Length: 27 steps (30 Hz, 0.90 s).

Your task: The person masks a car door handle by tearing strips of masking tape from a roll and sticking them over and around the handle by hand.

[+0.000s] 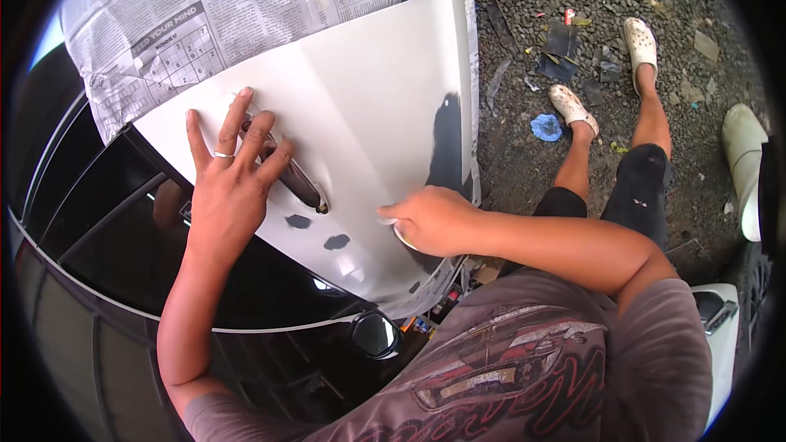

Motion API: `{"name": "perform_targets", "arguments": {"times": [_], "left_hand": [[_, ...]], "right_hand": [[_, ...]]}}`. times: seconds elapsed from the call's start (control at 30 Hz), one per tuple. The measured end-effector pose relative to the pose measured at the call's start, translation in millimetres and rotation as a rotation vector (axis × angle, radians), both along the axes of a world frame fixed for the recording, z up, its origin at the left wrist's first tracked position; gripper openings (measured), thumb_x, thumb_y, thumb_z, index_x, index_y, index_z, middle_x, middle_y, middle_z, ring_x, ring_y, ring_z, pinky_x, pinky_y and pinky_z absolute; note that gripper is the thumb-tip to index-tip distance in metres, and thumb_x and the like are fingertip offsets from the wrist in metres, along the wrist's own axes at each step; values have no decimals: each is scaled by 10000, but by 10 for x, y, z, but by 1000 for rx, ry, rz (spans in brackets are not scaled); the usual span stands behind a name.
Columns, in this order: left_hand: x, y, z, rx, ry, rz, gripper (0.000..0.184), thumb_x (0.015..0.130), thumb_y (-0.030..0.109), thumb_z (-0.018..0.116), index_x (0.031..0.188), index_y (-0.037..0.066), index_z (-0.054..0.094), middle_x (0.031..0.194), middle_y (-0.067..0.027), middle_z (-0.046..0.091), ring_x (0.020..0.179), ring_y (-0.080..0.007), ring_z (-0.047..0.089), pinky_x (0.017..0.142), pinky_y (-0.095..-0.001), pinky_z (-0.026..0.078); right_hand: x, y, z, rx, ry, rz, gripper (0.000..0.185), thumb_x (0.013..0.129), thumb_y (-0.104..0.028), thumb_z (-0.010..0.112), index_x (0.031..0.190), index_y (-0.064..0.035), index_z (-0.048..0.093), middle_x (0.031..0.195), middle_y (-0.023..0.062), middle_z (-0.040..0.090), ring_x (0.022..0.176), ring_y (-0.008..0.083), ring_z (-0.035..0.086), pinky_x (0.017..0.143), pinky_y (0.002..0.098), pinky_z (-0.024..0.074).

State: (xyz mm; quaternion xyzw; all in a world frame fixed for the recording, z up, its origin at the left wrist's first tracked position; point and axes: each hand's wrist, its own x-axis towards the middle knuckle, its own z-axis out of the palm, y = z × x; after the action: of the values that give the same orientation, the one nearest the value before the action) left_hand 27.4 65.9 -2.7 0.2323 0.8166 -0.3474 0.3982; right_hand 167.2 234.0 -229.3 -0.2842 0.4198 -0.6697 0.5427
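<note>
A white car door panel point(368, 74) lies in front of me, with dark grey patches point(446, 143) on its surface. My left hand point(233, 164), a ring on one finger, rests with fingers spread over the door handle recess point(299, 184). The fingertips touch the panel around it. My right hand point(434, 221) is closed on a thin pale pad point(401, 235) and presses it against the panel's lower part. Most of the pad is hidden under the hand, so its exact kind is unclear.
Newspaper point(246, 16) covers the panel's upper part. Dark window glass point(237, 270) borders it at left, near a side mirror point(375, 334). Feet in cream clogs point(641, 42) stand on gravel point(524, 0) among litter and a crumpled blue scrap point(546, 127). A pale boot point(741, 164) is at right.
</note>
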Motion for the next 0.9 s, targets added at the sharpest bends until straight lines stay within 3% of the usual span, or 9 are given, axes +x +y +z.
{"name": "perform_targets", "arguments": {"times": [0.27,0.4,0.43,0.47,0.53,0.6,0.73,0.8,0.9], "left_hand": [[-129,-90,144,-44,77,-92,736,871,-92,568,1528,231,647,1579,-63,576,1667,-285,277,1350,-664,101],[-54,37,169,-71,31,-101,694,881,-74,571,1510,205,660,1581,-65,577,1667,-281,278,1352,-662,100],[-2,24,186,-59,29,-145,573,950,14,584,1482,207,673,1562,-41,581,1664,-262,280,1346,-678,104],[47,44,212,-51,52,-135,583,955,11,585,1505,193,645,1558,-49,585,1633,-265,337,1335,-652,167],[202,45,247,-41,198,-22,599,936,31,622,1525,139,612,1540,-94,600,1555,-294,439,1296,-587,273],[368,96,248,200,556,214,595,899,89,718,1481,32,611,1396,-167,671,1297,-348,608,1111,-479,464],[811,88,-56,401,968,710,546,939,195,797,1418,-18,644,1356,-198,677,1236,-377,614,1055,-498,502],[1101,0,-444,445,1087,416,621,933,213,810,1471,-27,612,1403,-202,646,1258,-423,581,1115,-509,477],[1270,-17,-778,435,1094,484,645,930,231,808,1476,-44,601,1439,-176,623,1302,-407,558,1126,-518,469]], "right_hand": [[199,543,-299,182,6,-63,437,1048,-201,561,1454,-116,700,1256,252,753,1194,457,697,1086,507,537],[-14,761,-304,247,-5,-32,438,1032,-194,579,1444,-116,707,1231,263,756,1160,457,709,1059,507,548],[-30,811,-316,264,-9,-51,448,1023,-194,606,1455,-122,700,1201,273,759,1121,451,725,1032,495,561],[-52,877,-319,267,6,-61,448,1023,-194,606,1455,-122,700,1201,273,759,1121,451,725,1032,495,561],[-139,1046,-264,290,-14,-169,466,1015,-198,633,1474,-134,688,1192,274,763,1107,448,736,1033,482,563],[-204,1249,-184,326,7,-170,483,1007,-183,656,1488,-145,679,1255,265,755,1159,444,727,1068,472,550],[-380,1670,50,419,123,-282,499,994,-149,671,1493,-133,672,1348,256,729,1240,436,702,1105,464,533],[-455,1921,148,456,231,-365,501,994,-148,669,1494,-116,667,1354,257,727,1243,440,700,1114,465,529],[-540,2239,293,507,261,-388,502,999,-144,671,1499,-99,661,1367,266,722,1266,414,705,1109,433,528]]}}
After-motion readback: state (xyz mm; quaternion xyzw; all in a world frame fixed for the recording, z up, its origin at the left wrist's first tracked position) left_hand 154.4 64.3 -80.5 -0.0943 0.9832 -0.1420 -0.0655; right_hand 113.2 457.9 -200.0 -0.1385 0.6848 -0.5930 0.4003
